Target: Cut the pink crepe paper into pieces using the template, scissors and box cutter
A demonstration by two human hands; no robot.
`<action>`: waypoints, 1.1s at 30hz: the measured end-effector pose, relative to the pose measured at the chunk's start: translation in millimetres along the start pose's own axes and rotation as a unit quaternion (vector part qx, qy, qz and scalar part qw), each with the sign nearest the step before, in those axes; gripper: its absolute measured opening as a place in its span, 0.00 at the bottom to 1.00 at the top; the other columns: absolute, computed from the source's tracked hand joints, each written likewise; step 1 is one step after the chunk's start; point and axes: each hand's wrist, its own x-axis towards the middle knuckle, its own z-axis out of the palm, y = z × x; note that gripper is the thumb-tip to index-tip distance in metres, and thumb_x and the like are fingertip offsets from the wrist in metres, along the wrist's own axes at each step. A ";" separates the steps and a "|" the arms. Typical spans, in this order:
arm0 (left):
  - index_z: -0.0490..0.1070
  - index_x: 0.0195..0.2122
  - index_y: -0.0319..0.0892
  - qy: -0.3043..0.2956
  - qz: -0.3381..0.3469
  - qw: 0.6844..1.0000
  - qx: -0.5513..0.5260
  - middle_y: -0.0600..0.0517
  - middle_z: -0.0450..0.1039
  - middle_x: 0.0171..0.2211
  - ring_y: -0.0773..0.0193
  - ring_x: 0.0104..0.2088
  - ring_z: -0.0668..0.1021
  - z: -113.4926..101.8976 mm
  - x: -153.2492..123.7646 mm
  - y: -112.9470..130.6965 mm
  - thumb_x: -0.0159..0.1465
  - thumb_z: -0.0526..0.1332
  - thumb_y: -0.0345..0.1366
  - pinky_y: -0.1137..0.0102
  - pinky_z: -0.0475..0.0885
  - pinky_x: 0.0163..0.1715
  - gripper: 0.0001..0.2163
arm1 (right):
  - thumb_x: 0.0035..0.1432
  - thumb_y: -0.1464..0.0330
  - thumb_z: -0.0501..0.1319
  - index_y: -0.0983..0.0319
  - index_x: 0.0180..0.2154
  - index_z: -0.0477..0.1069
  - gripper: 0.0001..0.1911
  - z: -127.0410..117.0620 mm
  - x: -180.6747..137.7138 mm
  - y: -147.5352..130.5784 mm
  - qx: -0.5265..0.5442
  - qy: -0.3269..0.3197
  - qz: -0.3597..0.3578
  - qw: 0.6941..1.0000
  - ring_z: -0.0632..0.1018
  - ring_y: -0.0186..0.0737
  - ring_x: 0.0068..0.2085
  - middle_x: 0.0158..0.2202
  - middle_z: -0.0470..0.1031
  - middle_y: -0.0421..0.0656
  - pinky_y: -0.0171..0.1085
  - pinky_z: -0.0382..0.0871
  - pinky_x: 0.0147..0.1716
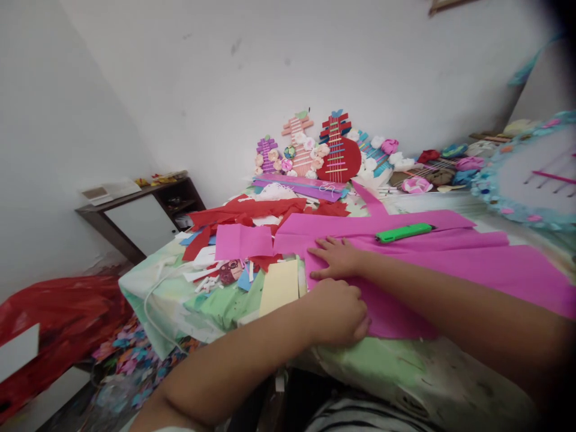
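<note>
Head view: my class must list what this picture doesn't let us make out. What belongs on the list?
All in the head view:
- What, if anything, is inside the left hand: its curled fingers hide it.
- The pink paper under the right hand: that hand covers it.
- The rest of the round blue-trimmed craft: cut off by the right edge.
- Print on the dark red packet: too small and blurred.

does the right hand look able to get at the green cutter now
Probably yes: the green cutter lies uncovered on the pink paper, close to the right hand, with nothing standing between them; the hand is spread flat on that paper, so it would likely have to lift first.
</note>
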 end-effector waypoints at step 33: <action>0.70 0.31 0.38 0.040 -0.068 0.997 -0.011 0.48 0.70 0.30 0.61 0.32 0.72 3.1 -22.4 -17.9 0.59 0.51 0.41 0.65 0.67 0.36 0.13 | 0.50 0.65 0.54 0.66 0.37 0.68 0.13 -80.3 -96.4 135.6 -0.267 0.038 0.149 0.951 0.68 0.46 0.38 0.36 0.69 0.56 0.39 0.52 0.30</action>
